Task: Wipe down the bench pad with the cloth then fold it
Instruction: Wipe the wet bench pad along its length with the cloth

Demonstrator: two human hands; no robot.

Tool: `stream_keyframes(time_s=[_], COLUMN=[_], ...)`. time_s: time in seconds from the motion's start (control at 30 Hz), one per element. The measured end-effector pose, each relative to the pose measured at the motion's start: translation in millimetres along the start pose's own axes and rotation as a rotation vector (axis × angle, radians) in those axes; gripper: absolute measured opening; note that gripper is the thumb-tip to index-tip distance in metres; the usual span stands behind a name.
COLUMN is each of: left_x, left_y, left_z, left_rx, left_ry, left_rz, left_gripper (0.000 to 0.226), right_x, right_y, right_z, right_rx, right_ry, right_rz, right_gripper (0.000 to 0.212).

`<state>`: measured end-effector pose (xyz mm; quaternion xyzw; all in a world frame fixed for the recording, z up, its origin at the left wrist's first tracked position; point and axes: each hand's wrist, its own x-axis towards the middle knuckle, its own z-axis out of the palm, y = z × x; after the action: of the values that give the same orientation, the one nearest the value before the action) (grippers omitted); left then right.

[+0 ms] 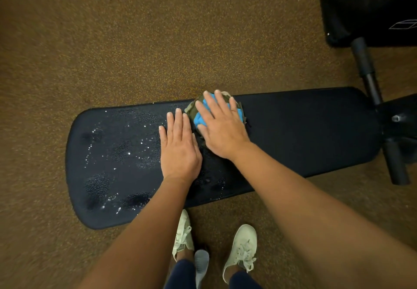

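Note:
A long black bench pad (304,130) lies across the view. Its left half is wet, with droplets glinting on the textured surface. A bunched cloth (199,119), blue and olive green, sits near the pad's far edge at the middle. My right hand (222,128) presses flat on top of the cloth, fingers spread over it. My left hand (179,148) lies flat on the pad just left of the cloth, fingers together, holding nothing.
Brown speckled floor (135,40) surrounds the bench. The bench's black metal frame and a handle bar (396,160) stick out at the right end. Another black machine (365,6) stands at the top right. My white shoes (242,248) are near the pad's front edge.

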<state>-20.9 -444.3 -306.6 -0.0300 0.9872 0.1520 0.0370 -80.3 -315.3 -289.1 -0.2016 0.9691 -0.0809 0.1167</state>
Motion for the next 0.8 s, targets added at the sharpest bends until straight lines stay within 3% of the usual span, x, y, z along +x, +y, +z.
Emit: stream_keyframes(time_s=[0.1,0.3,0.5,0.67,0.8], left_x=[1,2,1,1,1], left_y=[0,-2,-9,-9,-12], left_z=[-1,-6,-6,-6,-7], left_rx=[-0.033,0.046,0.057,0.046,0.025], left_ry=[0.008,-0.029,-0.055,-0.052,-0.059], left_rz=[-0.006,-0.009,0.033,0.035,0.046], left_gripper=[0.056,0.060,0.056,0.057,0.057], right_x=[-15,3,-14,11,0], right_y=[28,10,28,2,-3], right_z=[-5,-5,-8,-7,-4], right_rx=[-0.010,0.014,-0.012,0.009,0.039], right_ry=[0.009,0.021,-0.007,0.000,-0.026], right_rz=[-0.187,0.108,-0.115,0.226,0.041], right_gripper=[0.055,0.055,0.054,0.055,0.054])
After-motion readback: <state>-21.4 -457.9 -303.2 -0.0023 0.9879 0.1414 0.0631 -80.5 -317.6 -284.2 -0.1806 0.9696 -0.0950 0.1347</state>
